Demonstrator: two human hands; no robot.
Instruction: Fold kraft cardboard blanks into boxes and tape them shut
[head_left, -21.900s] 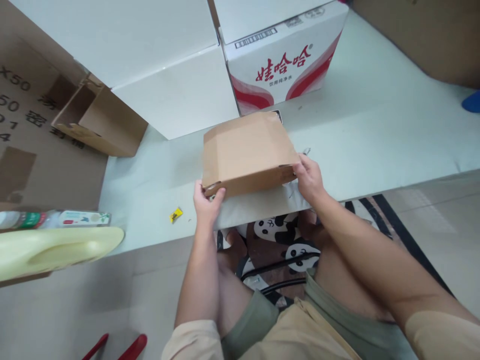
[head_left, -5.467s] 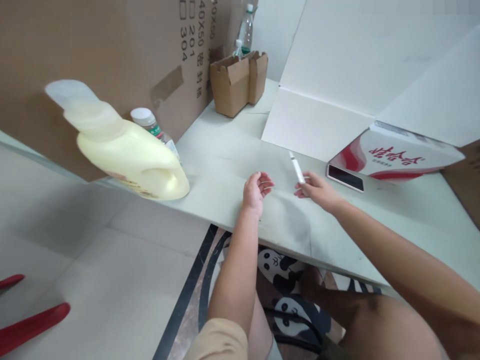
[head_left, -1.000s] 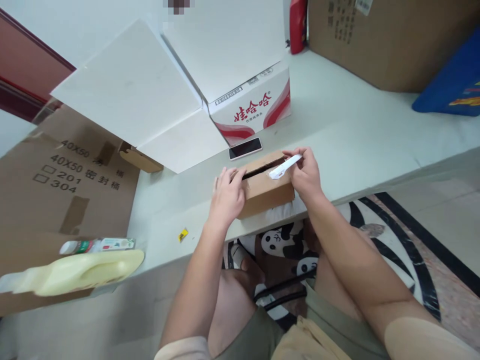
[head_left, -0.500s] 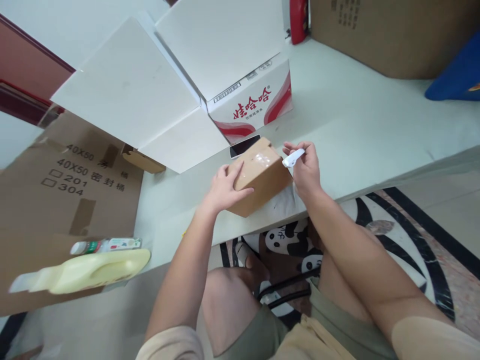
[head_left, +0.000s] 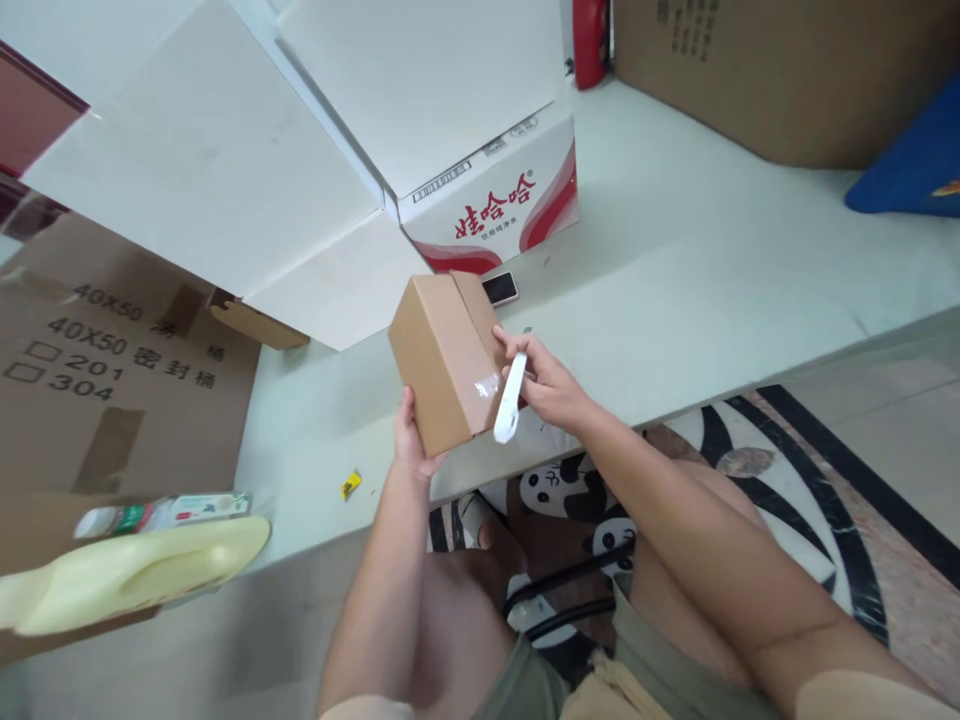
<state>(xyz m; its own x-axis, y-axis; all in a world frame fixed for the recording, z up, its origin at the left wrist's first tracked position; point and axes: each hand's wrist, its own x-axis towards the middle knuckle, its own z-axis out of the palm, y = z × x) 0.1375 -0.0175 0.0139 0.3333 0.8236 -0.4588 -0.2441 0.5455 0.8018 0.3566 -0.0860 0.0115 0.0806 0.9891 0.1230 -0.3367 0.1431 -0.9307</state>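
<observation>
A small brown cardboard box [head_left: 442,360] is tilted above the near part of the table, a shiny piece of clear tape [head_left: 486,386] on its lower corner. My left hand [head_left: 412,440] grips its lower left edge, thumb up along the side. At the box's right side, my right hand [head_left: 544,380] holds a slim white box cutter [head_left: 510,400] with a hole near its lower end; no blade shows. Fingers of that hand also touch the box. Partly behind the box lies a dark-screened phone [head_left: 502,289].
An open white carton [head_left: 495,215] with red print stands behind. Large brown cartons [head_left: 112,350] are at the left, with a pale yellow bottle [head_left: 150,570] and a clear bottle [head_left: 142,516] nearby. A small yellow wrapper [head_left: 350,485] lies on the pale table [head_left: 675,280].
The box has been turned and tipped up, moving left. My left hand has gone from its top to its lower edge. My right hand moved left and down with the cutter, which now points downward.
</observation>
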